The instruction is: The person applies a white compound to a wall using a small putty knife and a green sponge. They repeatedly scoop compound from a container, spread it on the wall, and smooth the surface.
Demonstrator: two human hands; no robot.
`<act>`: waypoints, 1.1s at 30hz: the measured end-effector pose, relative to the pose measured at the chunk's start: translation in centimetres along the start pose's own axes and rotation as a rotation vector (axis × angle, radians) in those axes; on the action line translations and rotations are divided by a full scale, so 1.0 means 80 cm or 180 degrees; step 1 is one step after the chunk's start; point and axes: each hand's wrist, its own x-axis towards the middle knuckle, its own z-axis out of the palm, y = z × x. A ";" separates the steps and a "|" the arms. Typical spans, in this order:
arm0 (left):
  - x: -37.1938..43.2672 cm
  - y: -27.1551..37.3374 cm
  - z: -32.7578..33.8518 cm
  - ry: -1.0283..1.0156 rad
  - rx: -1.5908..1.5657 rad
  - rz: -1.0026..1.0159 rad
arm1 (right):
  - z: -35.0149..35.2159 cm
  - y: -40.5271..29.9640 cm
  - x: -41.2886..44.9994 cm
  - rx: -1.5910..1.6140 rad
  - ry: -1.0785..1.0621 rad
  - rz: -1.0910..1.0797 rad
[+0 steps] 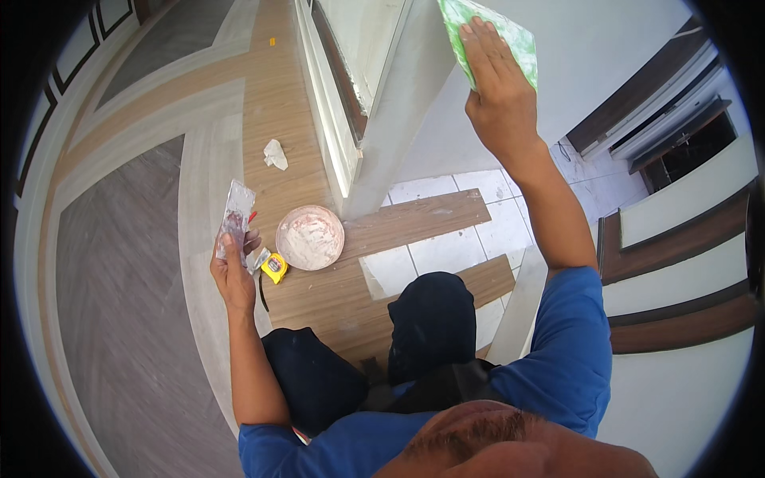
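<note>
My left hand holds a flat scraper blade upright, its pale face smeared with white filler. A small red piece sticks out beside it. High at the upper right, my right hand grips a thin green sheet streaked with white. My fingers lie flat across the sheet, while my thumb is hidden. Between my knees and the wall end, a round shallow bowl coated inside with whitish-pink filler rests on the wood-look floor. A yellow tape measure lies against the bowl's left side, near my left hand.
A white-framed wall end rises just beyond the bowl. Crumpled white paper and a small orange piece lie on the wood-look planks. White tiles show between uneven planks. Brown-and-white panelling stands at right.
</note>
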 end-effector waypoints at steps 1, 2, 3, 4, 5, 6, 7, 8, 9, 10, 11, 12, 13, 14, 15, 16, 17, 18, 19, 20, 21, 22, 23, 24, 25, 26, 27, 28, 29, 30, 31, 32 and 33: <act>0.000 0.001 0.001 -0.0007 -0.0001 0.0016 | 0.007 0.000 0.000 0.0022 -0.0076 -0.0001; 0.000 0.001 0.001 -0.0011 -0.0001 0.0033 | 0.013 -0.001 -0.002 0.0046 -0.0151 -0.0003; 0.001 0.000 -0.002 -0.0010 -0.0003 0.0055 | 0.021 -0.007 -0.015 0.0070 -0.0365 -0.0073; 0.002 -0.002 -0.006 -0.0004 -0.0001 0.0084 | 0.029 -0.018 -0.038 0.0098 -0.0570 -0.0146; 0.002 -0.005 -0.006 0.0000 -0.0018 0.0111 | 0.033 -0.026 -0.057 0.0112 -0.0782 -0.0229; 0.002 -0.005 -0.007 0.0012 -0.0046 0.0093 | 0.033 -0.033 -0.073 0.0172 -0.0957 -0.0253; 0.002 -0.004 -0.007 0.0026 -0.0070 0.0084 | 0.031 -0.039 -0.087 0.0235 -0.1122 -0.0278; 0.003 -0.004 -0.008 0.0037 -0.0096 0.0074 | 0.029 -0.040 -0.094 0.0294 -0.1289 -0.0301; 0.004 -0.004 -0.007 0.0010 -0.0104 0.0065 | 0.023 -0.035 -0.087 0.0218 -0.1142 -0.0248; 0.004 -0.004 -0.008 -0.0010 -0.0098 0.0048 | 0.013 -0.031 -0.076 0.0160 -0.1000 -0.0190; 0.003 -0.004 -0.008 -0.0030 -0.0092 0.0030 | 0.005 -0.027 -0.062 0.0102 -0.0859 -0.0131; 0.001 -0.003 -0.007 0.0002 -0.0060 0.0015 | 0.002 -0.019 -0.048 -0.0026 -0.0591 -0.0084; 0.001 -0.001 -0.003 0.0019 -0.0048 -0.0003 | -0.001 -0.012 -0.031 -0.0174 -0.0315 -0.0098; 0.001 0.000 -0.001 0.0041 -0.0034 -0.0020 | -0.002 -0.005 -0.016 -0.0280 -0.0194 -0.0137; 0.001 0.000 0.001 0.0038 -0.0031 -0.0002 | 0.000 0.000 -0.005 -0.0390 -0.0064 -0.0182; 0.001 -0.001 0.001 0.0040 -0.0026 0.0017 | 0.007 0.004 0.000 -0.0404 -0.0055 -0.0209; 0.001 -0.001 0.001 0.0045 -0.0020 0.0036 | 0.016 0.007 0.003 -0.0414 -0.0045 -0.0239; 0.002 -0.003 0.001 0.0055 -0.0049 0.0033 | 0.024 0.005 0.003 -0.0416 -0.0044 -0.0276; 0.003 -0.003 -0.002 0.0045 -0.0060 0.0014 | 0.032 -0.001 -0.006 -0.0427 -0.0187 -0.0286; 0.003 -0.005 -0.003 0.0033 -0.0074 -0.0006 | 0.040 -0.008 -0.021 -0.0440 -0.0331 -0.0297; 0.004 -0.005 -0.005 0.0033 -0.0077 -0.0012 | 0.048 -0.014 -0.034 -0.0450 -0.0446 -0.0312; 0.004 -0.005 -0.007 0.0056 -0.0094 -0.0016 | 0.044 -0.025 -0.045 -0.0322 -0.0565 -0.0305; 0.004 -0.005 -0.008 0.0074 -0.0114 -0.0022 | 0.035 -0.032 -0.049 -0.0218 -0.0664 -0.0252; 0.005 -0.005 -0.008 0.0074 -0.0138 -0.0025 | 0.023 -0.036 -0.051 -0.0124 -0.0757 -0.0183; 0.005 -0.005 -0.009 0.0086 -0.0149 -0.0030 | 0.015 -0.036 -0.048 -0.0013 -0.0846 -0.0114; 0.005 -0.005 -0.010 0.0095 -0.0161 -0.0034 | 0.007 -0.031 -0.036 0.0082 -0.0591 -0.0042; 0.005 -0.006 -0.007 0.0076 -0.0158 -0.0033 | -0.001 -0.021 -0.023 0.0013 -0.0261 -0.0034; 0.005 -0.008 -0.005 0.0066 -0.0146 -0.0038 | -0.010 -0.013 -0.005 0.0023 -0.0085 0.0032; 0.004 -0.008 -0.005 0.0059 -0.0118 -0.0035 | -0.015 -0.007 0.010 0.0042 0.0102 0.0109; 0.003 -0.008 -0.003 0.0041 -0.0107 -0.0037 | -0.018 -0.002 0.025 0.0033 0.0221 0.0098; 0.004 -0.007 -0.001 0.0030 -0.0099 -0.0027 | -0.016 0.001 0.040 0.0026 0.0353 0.0078; 0.004 -0.006 0.000 0.0023 -0.0088 -0.0015 | -0.014 0.001 0.047 0.0024 0.0487 0.0057; 0.004 -0.007 0.000 0.0021 -0.0088 -0.0025 | -0.013 0.000 0.043 0.0018 0.0235 0.0052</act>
